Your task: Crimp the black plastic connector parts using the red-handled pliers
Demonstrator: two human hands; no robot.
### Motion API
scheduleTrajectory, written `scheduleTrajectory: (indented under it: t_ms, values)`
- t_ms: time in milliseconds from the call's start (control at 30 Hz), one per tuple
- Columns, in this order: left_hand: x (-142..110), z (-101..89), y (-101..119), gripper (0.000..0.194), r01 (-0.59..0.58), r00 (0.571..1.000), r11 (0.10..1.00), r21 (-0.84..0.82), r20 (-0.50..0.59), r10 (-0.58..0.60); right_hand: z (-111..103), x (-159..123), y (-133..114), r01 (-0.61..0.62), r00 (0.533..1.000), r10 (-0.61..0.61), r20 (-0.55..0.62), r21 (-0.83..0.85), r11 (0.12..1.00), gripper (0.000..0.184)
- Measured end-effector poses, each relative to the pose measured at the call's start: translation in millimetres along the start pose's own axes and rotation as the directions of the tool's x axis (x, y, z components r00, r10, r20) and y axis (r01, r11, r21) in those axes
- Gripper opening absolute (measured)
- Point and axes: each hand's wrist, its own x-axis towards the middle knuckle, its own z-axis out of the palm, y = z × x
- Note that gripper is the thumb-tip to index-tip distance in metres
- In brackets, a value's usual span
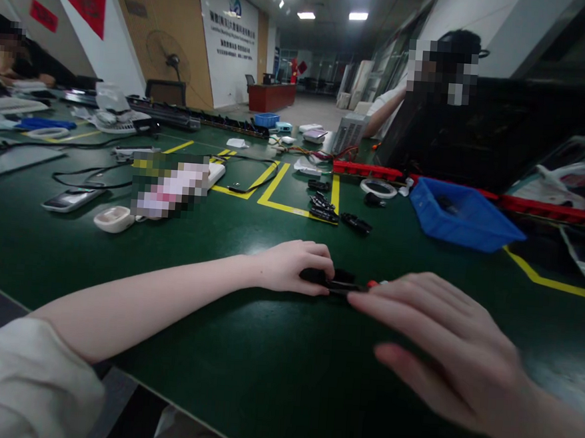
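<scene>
My left hand [302, 266] rests low over the green tabletop, with its fingers curled round a small black part [339, 283]. What kind of part it is cannot be made out. My right hand [444, 336] is to the right, slightly blurred, its fingers stretched out and the thumb held apart. Its fingertips reach close to the black part's right end; whether they touch it is unclear. Something small and red [375, 284] shows just beyond those fingertips. Farther back lie several loose black parts [323, 206], some inside a yellow tape outline.
A blue bin [465, 218] with dark pieces stands at the right, beside a red strip [366, 170] and a white tape roll [377, 188]. A phone-like device [73, 199], a white case [114, 219] and cables lie left. Two people sit across the table.
</scene>
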Motion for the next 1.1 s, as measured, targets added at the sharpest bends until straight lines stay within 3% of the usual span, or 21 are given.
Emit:
scheduleTrajectory:
  t_ms: [133,233,600,1100]
  values:
    - [0,-0.9,1,0.017,0.008,1.0,1.0,0.007,0.016,-0.008,23,-16,54,-0.137,0.98,0.157,0.121,-0.161,0.977,0.054]
    - [0,-1.7,2,0.017,0.02,1.0,1.0,0.0,0.018,-0.02,36,-32,71,-0.221,0.941,0.234,0.246,-0.082,0.972,0.05]
    - [1,-2.6,3,0.02,0.03,0.999,0.999,0.025,0.037,-0.031,37,-27,67,-0.258,0.937,0.269,0.222,-0.076,0.963,0.03]
    - [0,-6.2,7,0.014,-0.004,0.999,1.0,-0.01,0.037,0.004,36,-27,69,-0.176,0.974,0.198,0.112,-0.178,0.968,0.031]
